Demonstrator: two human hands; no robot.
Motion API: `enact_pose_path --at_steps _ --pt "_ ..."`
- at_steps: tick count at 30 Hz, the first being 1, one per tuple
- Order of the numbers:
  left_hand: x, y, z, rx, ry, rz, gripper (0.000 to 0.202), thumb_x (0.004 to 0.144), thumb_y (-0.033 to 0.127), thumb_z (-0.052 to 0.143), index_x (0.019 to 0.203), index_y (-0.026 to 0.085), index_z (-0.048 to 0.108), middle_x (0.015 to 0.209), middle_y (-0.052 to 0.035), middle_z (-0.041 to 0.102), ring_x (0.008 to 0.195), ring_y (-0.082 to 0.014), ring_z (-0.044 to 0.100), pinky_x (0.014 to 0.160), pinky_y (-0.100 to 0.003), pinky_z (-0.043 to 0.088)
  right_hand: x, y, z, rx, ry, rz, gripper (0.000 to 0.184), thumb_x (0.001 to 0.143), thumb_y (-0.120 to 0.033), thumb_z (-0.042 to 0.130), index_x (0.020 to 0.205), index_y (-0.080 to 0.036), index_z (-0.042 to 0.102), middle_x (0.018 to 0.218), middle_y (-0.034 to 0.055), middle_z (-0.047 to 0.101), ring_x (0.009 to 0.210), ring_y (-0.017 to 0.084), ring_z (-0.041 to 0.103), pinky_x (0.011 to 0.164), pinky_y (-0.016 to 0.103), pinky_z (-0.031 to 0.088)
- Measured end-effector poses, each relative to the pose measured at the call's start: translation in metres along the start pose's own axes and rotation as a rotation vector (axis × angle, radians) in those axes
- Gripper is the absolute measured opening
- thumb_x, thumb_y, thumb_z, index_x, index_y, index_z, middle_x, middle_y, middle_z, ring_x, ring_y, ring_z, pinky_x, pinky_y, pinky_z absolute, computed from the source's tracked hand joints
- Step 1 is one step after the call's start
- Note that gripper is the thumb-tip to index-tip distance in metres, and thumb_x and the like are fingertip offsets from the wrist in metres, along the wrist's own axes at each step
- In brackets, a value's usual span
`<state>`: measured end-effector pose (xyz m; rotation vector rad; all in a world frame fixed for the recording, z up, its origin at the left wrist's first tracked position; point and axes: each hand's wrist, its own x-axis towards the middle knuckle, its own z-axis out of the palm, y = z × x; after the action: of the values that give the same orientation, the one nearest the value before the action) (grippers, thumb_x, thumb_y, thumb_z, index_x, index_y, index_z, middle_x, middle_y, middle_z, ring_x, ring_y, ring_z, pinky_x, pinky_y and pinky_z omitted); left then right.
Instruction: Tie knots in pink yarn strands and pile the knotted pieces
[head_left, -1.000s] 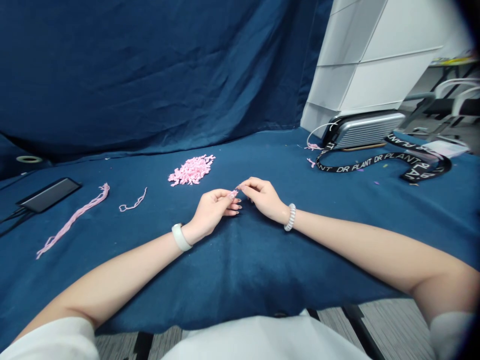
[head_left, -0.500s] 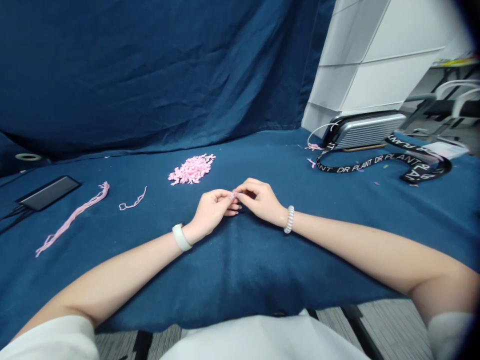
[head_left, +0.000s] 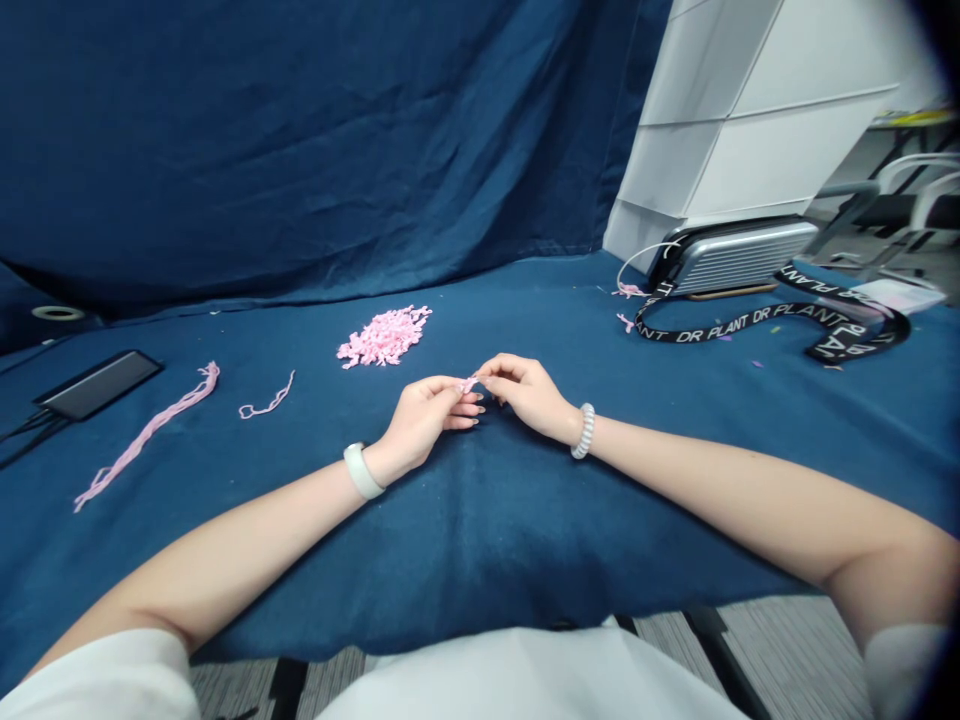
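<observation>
Between my two hands a small piece of pink yarn shows, partly hidden by the fingers. My left hand pinches it between thumb and forefinger, its other fingers loosely curled below. From the other side, my right hand grips the yarn's right end with thumb and fingertips. Just beyond the hands lies a pile of short pink yarn pieces, many seemingly knotted. A single looped strand of pink yarn rests to the left, and farther left is a long bundle of pink yarn strands.
Blue cloth covers the table and hangs behind it. A black device with cables lies at far left, near a tape roll. At right are a silver ridged case, a black lettered strap and pink scraps.
My right hand has shifted slightly right, away from the left fingertips, so more of the pink yarn shows between them. The left hand stays almost in place.
</observation>
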<state>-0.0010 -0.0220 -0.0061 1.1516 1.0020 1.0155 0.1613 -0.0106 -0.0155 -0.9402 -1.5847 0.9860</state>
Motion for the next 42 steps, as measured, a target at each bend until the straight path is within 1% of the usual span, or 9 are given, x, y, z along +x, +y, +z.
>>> enact_pose_path --at_steps 4,7,9,14,21,26,30,37,42 --pt "0.0003 -0.0008 -0.0002 0.002 0.001 -0.002 0.018 0.073 0.026 0.065 0.083 0.011 0.065 0.078 -0.0075 0.068 0.065 -0.0129 0.065 0.058 -0.023 0.055 0.0011 0.0008 -0.0007 0.085 0.003 0.047 0.012 0.073 -0.019 0.052 0.079 -0.014 0.062 0.069 -0.0006 0.057 0.056 0.008 0.047 0.055 0.023 0.04" --pt "-0.0009 -0.0002 0.001 0.019 0.001 0.004 0.021 0.074 0.028 0.066 0.084 0.01 0.065 0.078 -0.008 0.068 0.065 -0.0131 0.065 0.058 -0.023 0.055 0.0002 0.0009 0.0008 0.066 0.003 0.03 0.018 0.076 -0.025 0.054 0.087 -0.014 0.063 0.072 0.0006 0.059 0.059 0.009 0.05 0.057 0.023 0.041" --pt "-0.0022 0.0005 0.002 0.032 0.001 0.015 0.022 0.074 0.029 0.066 0.084 0.01 0.065 0.078 -0.0079 0.068 0.066 -0.0131 0.065 0.058 -0.023 0.055 -0.0007 0.0008 0.0018 -0.005 0.003 -0.007 0.022 0.077 -0.03 0.057 0.09 -0.014 0.064 0.077 0.0026 0.062 0.063 0.01 0.053 0.061 0.025 0.043" --pt "-0.0037 0.0007 0.0026 0.052 -0.004 0.023 0.024 0.073 0.03 0.067 0.086 0.01 0.066 0.078 -0.0076 0.068 0.066 -0.0127 0.065 0.06 -0.024 0.055 0.0 0.0017 0.0005 -0.182 0.001 -0.116 0.015 0.079 -0.026 0.057 0.076 -0.017 0.068 0.079 0.004 0.065 0.074 0.013 0.057 0.072 0.028 0.044" --pt "-0.0032 -0.0014 0.0009 0.062 0.001 0.048 0.027 0.073 0.033 0.068 0.089 0.011 0.067 0.08 -0.0082 0.069 0.066 -0.0129 0.065 0.06 -0.024 0.055 0.0026 0.0007 0.0005 0.0 0.008 0.017 0.019 0.079 -0.031 0.055 0.072 -0.015 0.062 0.065 -0.0003 0.059 0.058 0.009 0.05 0.058 0.024 0.041" --pt "-0.0044 -0.0007 0.0011 0.102 0.005 0.073 0.03 0.072 0.034 0.068 0.089 0.01 0.067 0.08 -0.0083 0.069 0.067 -0.0138 0.066 0.062 -0.025 0.055 0.0008 -0.0012 0.0017 -0.021 -0.022 -0.008 0.019 0.077 -0.033 0.059 0.075 -0.015 0.064 0.072 0.0021 0.063 0.064 0.011 0.054 0.064 0.025 0.043" --pt "-0.004 -0.0014 0.0009 0.105 0.003 0.069 0.031 0.073 0.035 0.067 0.091 0.01 0.067 0.081 -0.0086 0.069 0.068 -0.0138 0.066 0.062 -0.024 0.055 0.0013 -0.0003 0.0005 -0.104 0.026 -0.033 0.017 0.077 -0.029 0.059 0.07 -0.014 0.065 0.07 0.0025 0.062 0.065 0.012 0.054 0.065 0.026 0.042" --pt "-0.0039 -0.0016 0.0002 0.037 -0.016 0.071 0.029 0.073 0.034 0.067 0.091 0.012 0.067 0.082 -0.008 0.069 0.067 -0.0125 0.065 0.064 -0.025 0.055 0.0019 -0.0014 -0.0007 -0.024 0.035 0.003 0.017 0.076 -0.03 0.059 0.07 -0.014 0.063 0.066 0.0 0.06 0.059 0.01 0.05 0.059 0.024 0.041" --pt "-0.0049 0.0001 -0.0006 -0.051 -0.033 0.053 0.025 0.075 0.032 0.064 0.087 0.011 0.066 0.08 -0.0081 0.069 0.068 -0.0148 0.066 0.064 -0.027 0.055 0.0021 -0.002 -0.0014 0.005 0.055 -0.004 0.016 0.076 -0.029 0.061 0.072 -0.015 0.066 0.067 0.0011 0.062 0.062 0.011 0.053 0.062 0.025 0.042"
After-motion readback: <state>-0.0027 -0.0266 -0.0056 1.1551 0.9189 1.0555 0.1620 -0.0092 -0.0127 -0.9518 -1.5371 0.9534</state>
